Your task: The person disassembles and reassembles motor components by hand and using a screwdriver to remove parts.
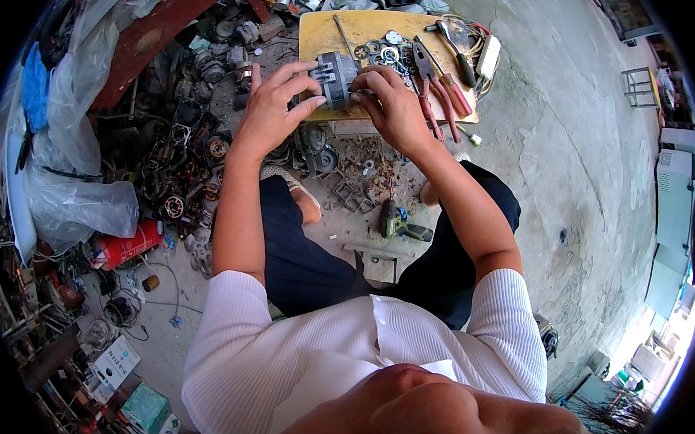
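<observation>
A grey, ribbed, round metal part that looks like a motor housing (336, 77) is held between my hands over the near left side of a low yellow board (315, 31). My left hand (279, 105) grips its left side, thumb and fingers curled around the edge. On the other side, my right hand (395, 106) presses bent fingertips against the housing's right end. Whatever sits under those right fingertips is hidden. Just beyond the right hand lie several small rings, washers and gears (389, 56). Red-handled pliers (431, 85) rest close to the right wrist.
A red-handled screwdriver (455, 96), a black-handled tool (457, 55) and a white power strip (488, 56) lie at the board's right. A green cordless drill (401, 223) stands on the floor between my legs. Piled metal parts (188, 148) and plastic sheeting (75, 151) fill the left.
</observation>
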Action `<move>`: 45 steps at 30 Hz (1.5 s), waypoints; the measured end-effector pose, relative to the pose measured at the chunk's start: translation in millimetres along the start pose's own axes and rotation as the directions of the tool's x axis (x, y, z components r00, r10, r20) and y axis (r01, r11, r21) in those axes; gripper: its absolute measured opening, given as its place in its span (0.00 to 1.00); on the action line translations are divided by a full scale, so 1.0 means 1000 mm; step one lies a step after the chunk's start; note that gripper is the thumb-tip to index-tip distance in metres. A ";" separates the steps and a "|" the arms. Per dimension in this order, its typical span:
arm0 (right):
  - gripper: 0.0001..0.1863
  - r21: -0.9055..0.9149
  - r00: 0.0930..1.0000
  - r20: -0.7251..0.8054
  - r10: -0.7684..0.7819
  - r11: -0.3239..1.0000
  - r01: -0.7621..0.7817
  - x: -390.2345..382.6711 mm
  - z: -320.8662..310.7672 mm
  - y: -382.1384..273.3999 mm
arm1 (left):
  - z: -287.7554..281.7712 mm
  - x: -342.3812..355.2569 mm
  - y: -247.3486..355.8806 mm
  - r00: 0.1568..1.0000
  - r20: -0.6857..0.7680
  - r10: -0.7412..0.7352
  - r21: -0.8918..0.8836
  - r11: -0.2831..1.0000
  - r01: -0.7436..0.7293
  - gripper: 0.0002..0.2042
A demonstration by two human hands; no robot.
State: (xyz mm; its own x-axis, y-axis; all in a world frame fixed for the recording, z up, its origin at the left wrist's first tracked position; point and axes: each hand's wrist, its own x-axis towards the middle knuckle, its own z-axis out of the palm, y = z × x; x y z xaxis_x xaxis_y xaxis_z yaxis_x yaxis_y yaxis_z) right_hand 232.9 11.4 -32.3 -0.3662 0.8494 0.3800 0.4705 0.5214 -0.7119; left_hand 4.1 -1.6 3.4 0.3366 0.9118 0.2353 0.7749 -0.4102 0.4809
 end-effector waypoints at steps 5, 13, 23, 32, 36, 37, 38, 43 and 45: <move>0.09 -0.010 1.000 -0.009 -0.007 1.000 0.007 0.000 0.001 0.002 | 0.001 0.000 -0.002 1.000 -0.003 0.011 -0.003 1.000 -0.011 0.09; 0.09 0.000 1.000 -0.011 -0.014 1.000 0.014 0.000 0.001 0.003 | 0.004 0.000 -0.004 1.000 -0.007 0.008 -0.001 1.000 -0.008 0.10; 0.08 0.005 0.999 -0.015 -0.029 1.000 0.029 0.000 0.001 0.003 | 0.003 0.000 -0.003 1.000 -0.009 0.005 -0.055 0.998 -0.006 0.09; 0.10 0.017 0.999 -0.036 -0.037 0.999 0.038 0.000 0.003 0.006 | 0.003 0.001 -0.002 0.999 -0.020 0.031 -0.050 0.998 -0.032 0.10; 0.10 0.016 0.998 -0.042 -0.051 0.999 0.051 0.000 0.003 0.007 | 0.005 0.001 -0.004 1.000 -0.019 0.012 -0.037 0.999 -0.013 0.10; 0.10 0.015 0.998 -0.043 -0.051 0.999 0.052 0.000 0.003 0.008 | 0.005 0.001 -0.004 1.000 -0.015 0.004 -0.045 0.999 -0.005 0.10; 0.10 0.014 0.998 -0.045 -0.051 0.999 0.052 -0.001 0.003 0.009 | 0.005 0.001 -0.003 1.000 -0.012 -0.004 -0.052 0.999 0.004 0.09; 0.09 0.008 1.000 -0.021 -0.012 1.000 0.012 0.000 0.002 0.005 | 0.006 0.001 -0.005 1.000 -0.023 0.002 -0.069 0.998 -0.003 0.10; 0.08 -0.001 1.000 -0.012 0.002 1.000 -0.002 0.000 0.001 0.004 | 0.005 0.001 -0.005 1.000 -0.021 0.005 -0.069 0.998 -0.007 0.10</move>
State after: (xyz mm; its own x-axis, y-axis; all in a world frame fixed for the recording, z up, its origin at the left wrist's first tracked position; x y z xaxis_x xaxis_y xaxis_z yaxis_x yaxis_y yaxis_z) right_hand 233.5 13.0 -35.7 -0.3559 0.8514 0.3854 0.4719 0.5197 -0.7122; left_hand 3.8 1.5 -3.1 0.3292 0.9090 0.2556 0.7338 -0.4167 0.5366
